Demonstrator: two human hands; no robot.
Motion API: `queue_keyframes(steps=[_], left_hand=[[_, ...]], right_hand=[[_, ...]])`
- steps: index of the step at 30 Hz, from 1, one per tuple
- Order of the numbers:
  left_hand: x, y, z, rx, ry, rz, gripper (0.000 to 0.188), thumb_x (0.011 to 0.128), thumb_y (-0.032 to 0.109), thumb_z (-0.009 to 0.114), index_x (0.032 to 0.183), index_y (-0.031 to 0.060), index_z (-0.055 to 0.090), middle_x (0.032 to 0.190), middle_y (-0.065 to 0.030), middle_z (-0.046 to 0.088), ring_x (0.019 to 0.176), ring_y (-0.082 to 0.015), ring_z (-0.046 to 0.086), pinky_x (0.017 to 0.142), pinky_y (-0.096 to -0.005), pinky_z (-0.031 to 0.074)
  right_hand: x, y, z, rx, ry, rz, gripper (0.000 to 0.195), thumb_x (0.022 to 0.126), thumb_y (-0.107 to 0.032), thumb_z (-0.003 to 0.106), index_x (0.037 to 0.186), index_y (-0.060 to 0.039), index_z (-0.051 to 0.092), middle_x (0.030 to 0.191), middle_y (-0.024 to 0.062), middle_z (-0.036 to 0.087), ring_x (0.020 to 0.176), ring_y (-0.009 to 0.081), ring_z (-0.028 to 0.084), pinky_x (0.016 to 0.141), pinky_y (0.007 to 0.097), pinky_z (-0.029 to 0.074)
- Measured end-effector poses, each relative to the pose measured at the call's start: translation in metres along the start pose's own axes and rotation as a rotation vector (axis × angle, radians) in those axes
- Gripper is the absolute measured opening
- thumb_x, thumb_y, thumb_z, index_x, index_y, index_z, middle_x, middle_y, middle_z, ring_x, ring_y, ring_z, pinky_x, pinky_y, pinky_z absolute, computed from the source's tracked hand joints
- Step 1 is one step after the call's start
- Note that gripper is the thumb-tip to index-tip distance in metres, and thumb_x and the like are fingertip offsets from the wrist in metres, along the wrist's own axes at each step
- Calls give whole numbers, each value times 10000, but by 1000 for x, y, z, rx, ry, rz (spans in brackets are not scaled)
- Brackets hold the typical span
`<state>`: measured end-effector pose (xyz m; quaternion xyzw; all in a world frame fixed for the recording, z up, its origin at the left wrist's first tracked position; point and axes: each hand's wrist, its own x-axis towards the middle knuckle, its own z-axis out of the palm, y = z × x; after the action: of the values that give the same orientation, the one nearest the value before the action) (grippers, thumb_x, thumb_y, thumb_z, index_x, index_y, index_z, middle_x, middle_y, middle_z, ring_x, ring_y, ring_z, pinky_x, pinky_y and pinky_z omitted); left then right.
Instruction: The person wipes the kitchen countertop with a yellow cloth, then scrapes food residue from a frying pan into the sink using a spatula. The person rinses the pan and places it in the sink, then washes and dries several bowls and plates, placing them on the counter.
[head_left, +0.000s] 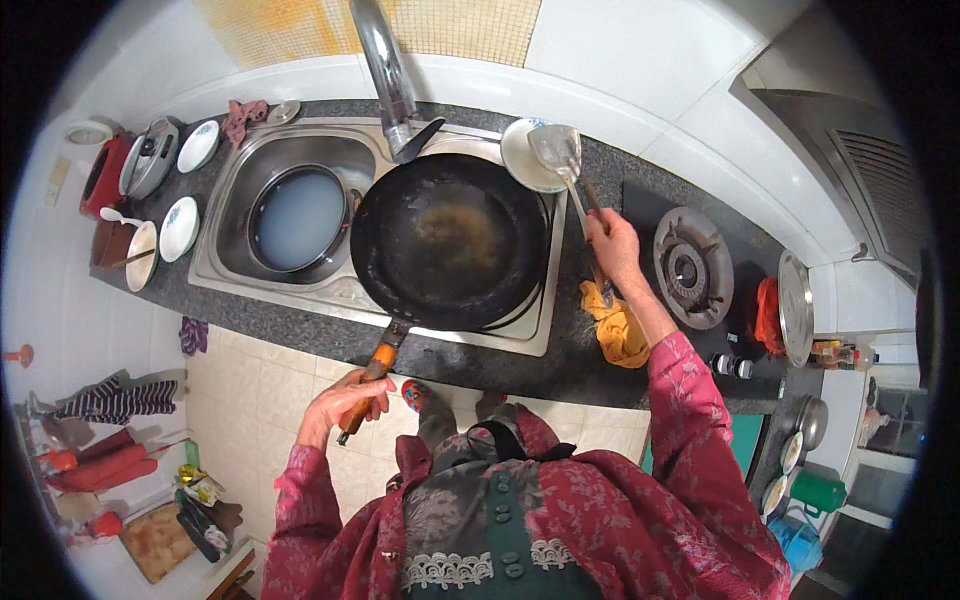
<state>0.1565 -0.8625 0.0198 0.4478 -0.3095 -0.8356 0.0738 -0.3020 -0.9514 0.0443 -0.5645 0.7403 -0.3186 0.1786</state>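
Note:
My left hand is closed around the wooden handle of a black wok, which lies over the right basin of the steel sink, with a little brownish residue or liquid in its middle. In my right hand is the handle of a metal spatula, its blade over a white plate behind the wok. A second thin brown handle shows by the same hand. An orange cloth lies on the counter just below my right forearm.
A pot of cloudy water stands in the left basin. The faucet reaches over the sink's rear edge. White bowls stand at the left. To the right are a gas burner, a red bag and a round metal lid.

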Motion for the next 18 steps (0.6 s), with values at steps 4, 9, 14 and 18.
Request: queue_keyframes(steps=[4,9,14,18], left_hand=[[-2,-4,8,-267,-119,42,259,792,196,620,940,23,498,562,-13,470,390,-91,412,364,-204,324],[-12,-1,39,-343,-87,40,173,798,70,574,933,21,476,548,19,400,355,-77,361,332,-216,303],[-22,11,66,-410,-112,98,217,805,119,604,949,18,478,611,25,396,400,-53,356,351,-208,301],[-32,14,84,-434,-92,103,244,806,139,612,964,10,478,612,24,395,413,-47,358,355,-202,296]], right_hand=[[-35,-37,37,345,-414,55,253,841,-209,552,861,39,595,619,77,603,528,140,589,548,302,460],[-108,-104,79,459,-903,209,214,808,-196,526,786,8,589,598,83,620,499,137,593,419,276,427],[-132,-129,92,560,-747,225,235,821,-210,546,802,24,556,613,65,606,464,137,530,454,283,435],[-165,-133,86,636,-525,-94,256,827,-231,545,739,9,557,597,50,569,476,132,510,462,278,422]])
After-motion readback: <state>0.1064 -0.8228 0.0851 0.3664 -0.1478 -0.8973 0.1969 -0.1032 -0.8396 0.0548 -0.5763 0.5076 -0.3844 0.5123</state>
